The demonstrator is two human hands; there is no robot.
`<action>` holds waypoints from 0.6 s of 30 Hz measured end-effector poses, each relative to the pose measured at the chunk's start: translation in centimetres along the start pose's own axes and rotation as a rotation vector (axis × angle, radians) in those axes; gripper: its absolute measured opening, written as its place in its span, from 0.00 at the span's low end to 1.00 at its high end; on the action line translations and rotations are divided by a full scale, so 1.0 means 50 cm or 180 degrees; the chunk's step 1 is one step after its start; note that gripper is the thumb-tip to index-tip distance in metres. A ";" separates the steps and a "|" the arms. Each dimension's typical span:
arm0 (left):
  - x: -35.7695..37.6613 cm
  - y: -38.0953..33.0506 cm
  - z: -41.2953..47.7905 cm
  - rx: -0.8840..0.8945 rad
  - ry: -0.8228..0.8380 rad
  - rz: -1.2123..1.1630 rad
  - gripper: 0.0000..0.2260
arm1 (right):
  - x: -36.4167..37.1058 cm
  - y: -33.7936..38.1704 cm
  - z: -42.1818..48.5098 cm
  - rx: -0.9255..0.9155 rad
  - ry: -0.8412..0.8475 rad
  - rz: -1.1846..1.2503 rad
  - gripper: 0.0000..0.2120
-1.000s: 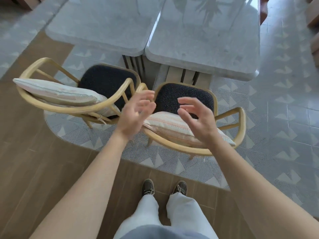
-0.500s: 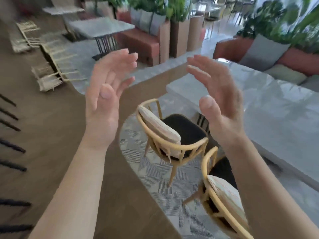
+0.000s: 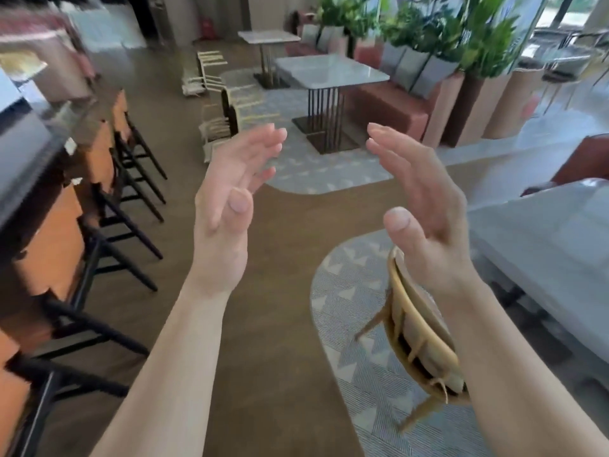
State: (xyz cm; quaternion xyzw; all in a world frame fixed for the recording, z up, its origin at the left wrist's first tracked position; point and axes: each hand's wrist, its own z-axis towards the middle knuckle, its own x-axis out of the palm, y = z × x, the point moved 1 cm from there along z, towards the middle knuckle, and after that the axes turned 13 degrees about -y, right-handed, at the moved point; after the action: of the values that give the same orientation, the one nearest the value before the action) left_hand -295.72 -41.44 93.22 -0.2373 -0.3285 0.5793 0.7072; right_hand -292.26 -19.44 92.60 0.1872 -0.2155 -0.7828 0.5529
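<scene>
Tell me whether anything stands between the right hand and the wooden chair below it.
Nothing visible does. The right hand is open and empty, held up over the wooden chair, whose backrest shows just under the wrist; only air lies between them.

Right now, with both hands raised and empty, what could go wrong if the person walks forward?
The wooden chair stands low, partly hidden behind the right forearm; a leg might catch it. The bar stools on the left spread black legs toward the walkway: a possible trip. The open left hand and right hand block some view ahead.
</scene>
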 end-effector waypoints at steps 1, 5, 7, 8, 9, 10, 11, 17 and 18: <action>-0.011 0.021 0.020 0.0010 -0.0050 0.0054 0.33 | 0.019 -0.028 0.015 0.0017 0.0046 0.0012 0.39; -0.042 0.109 0.095 0.0013 -0.0081 0.0282 0.34 | 0.081 -0.148 0.079 0.0040 0.0193 0.0144 0.41; -0.058 0.154 0.144 0.0002 -0.0088 0.0362 0.33 | 0.115 -0.218 0.119 0.0019 0.0266 0.0267 0.40; -0.067 0.177 0.168 0.0004 -0.0115 0.0422 0.33 | 0.133 -0.252 0.139 0.0020 0.0293 0.0336 0.40; -0.079 0.201 0.199 0.0034 -0.0148 0.0492 0.33 | 0.154 -0.289 0.165 0.0012 0.0313 0.0427 0.40; -0.091 0.223 0.225 0.0052 -0.0190 0.0551 0.33 | 0.174 -0.322 0.188 0.0023 0.0329 0.0510 0.40; -0.103 0.243 0.252 0.0068 -0.0248 0.0587 0.33 | 0.196 -0.355 0.214 0.0058 0.0363 0.0608 0.40; -0.190 0.349 0.421 0.0145 -0.0633 0.0882 0.32 | 0.375 -0.532 0.371 0.0162 0.0690 0.1155 0.39; -0.209 0.369 0.446 0.0146 -0.0685 0.0935 0.32 | 0.409 -0.561 0.391 0.0175 0.0735 0.1215 0.40</action>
State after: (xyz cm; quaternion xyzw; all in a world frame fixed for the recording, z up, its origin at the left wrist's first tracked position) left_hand -325.61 -48.66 92.99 -0.2032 -0.3507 0.7057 0.5810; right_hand -331.20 -27.95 92.57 0.2464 -0.2035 -0.6312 0.7068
